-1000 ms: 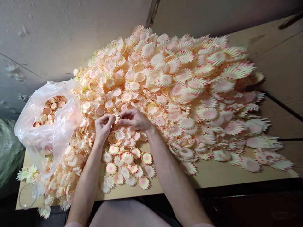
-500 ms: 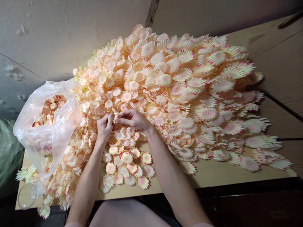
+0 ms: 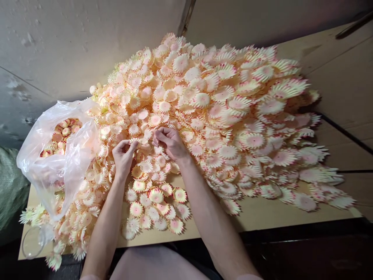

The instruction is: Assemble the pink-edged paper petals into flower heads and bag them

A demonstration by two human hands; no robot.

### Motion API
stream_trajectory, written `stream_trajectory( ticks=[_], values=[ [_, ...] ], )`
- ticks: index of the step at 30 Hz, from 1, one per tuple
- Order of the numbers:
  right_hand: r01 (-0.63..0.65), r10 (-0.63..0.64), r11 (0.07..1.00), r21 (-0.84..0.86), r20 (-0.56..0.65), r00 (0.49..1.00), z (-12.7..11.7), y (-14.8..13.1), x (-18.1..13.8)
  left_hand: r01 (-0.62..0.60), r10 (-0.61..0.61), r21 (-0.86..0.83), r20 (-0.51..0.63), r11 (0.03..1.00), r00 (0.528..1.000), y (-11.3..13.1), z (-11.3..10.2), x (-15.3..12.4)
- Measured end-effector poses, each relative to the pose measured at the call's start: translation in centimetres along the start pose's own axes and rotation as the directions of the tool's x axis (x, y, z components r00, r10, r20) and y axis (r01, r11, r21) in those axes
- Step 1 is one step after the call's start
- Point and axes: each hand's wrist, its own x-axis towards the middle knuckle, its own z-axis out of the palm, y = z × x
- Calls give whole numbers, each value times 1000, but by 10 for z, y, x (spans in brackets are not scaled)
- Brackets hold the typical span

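Observation:
A big heap of cream and pink artificial flower heads (image 3: 221,105) covers the wooden table (image 3: 262,216). My left hand (image 3: 122,156) is closed in a pinch on a small flower head (image 3: 134,140) at the heap's near edge. My right hand (image 3: 169,143) sits a little to the right of it, fingers curled and pressed together on the pile; what they hold, if anything, is hidden. Smaller flower heads (image 3: 157,202) lie spread between my forearms.
A clear plastic bag (image 3: 55,155) with several small round flower centres (image 3: 61,134) stands open at the left. A transparent round lid or cup (image 3: 30,243) lies at the table's front left corner. Grey wall behind; a cardboard sheet (image 3: 344,85) at the right.
My hands, which met fingertip to fingertip over one flower head, have drawn apart. The right hand has moved up and right; the left keeps the small flower.

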Motion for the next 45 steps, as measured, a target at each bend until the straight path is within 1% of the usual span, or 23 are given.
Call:
stream_trajectory(
  ticks=[3,7,9,11,12,16,18,20,22,24,26,28,30,33,35,37,41,43,45],
  values=[
    [-16,20,996,-84,57,998,1,0,-1,-6,5,56,24,998,1000,2,-1,-2],
    [-43,78,984,-176,194,978,1,1,-3,-36,33,105,28,994,999,5,1,-2],
    [-68,113,980,-185,249,962,2,3,-3,-87,76,162,73,983,994,6,2,-2],
    [-78,130,978,-195,270,954,3,4,-3,-138,112,221,127,966,986,6,4,-2],
    [-84,138,976,-203,271,953,4,3,-4,-149,119,240,135,959,984,6,4,-2],
    [-127,181,968,-215,257,949,5,-1,-4,-131,106,258,111,957,988,6,4,-2],
    [-132,185,970,-205,266,946,4,-3,-5,-117,105,225,63,967,992,7,4,-1],
    [-124,170,974,-189,254,952,2,-5,-5,-96,100,164,-13,982,995,7,3,1],
    [-101,125,985,-141,177,976,0,-4,-4,-82,91,119,-72,989,993,7,3,2],
    [-63,68,996,-69,64,996,-1,-2,-3,-71,81,107,-86,992,993,7,4,3],
    [-44,44,999,-25,9,999,-1,2,-1,-54,62,89,-82,995,995,5,4,3],
    [-45,47,998,-47,31,998,-1,4,1,-39,41,64,-25,997,999,4,3,2],
    [-36,43,995,-92,70,997,0,5,1,-35,28,66,95,997,995,5,2,1],
    [-31,43,993,-118,99,994,2,4,2,-40,16,85,267,996,964,8,-1,-1],
    [-41,53,991,-126,95,994,3,4,2,-60,33,79,304,995,952,11,-1,-1],
    [-50,59,990,-131,67,996,3,3,3,-89,67,68,270,994,961,11,0,0],
    [-76,75,989,-131,-13,997,4,3,4,-99,96,18,133,995,986,6,-1,4],
    [-84,82,987,-134,-22,996,4,2,4,-103,105,-32,63,994,993,1,-2,6],
    [-89,88,988,-130,-12,996,4,1,4,-86,88,-81,10,993,996,-2,-2,7]
  ],
)
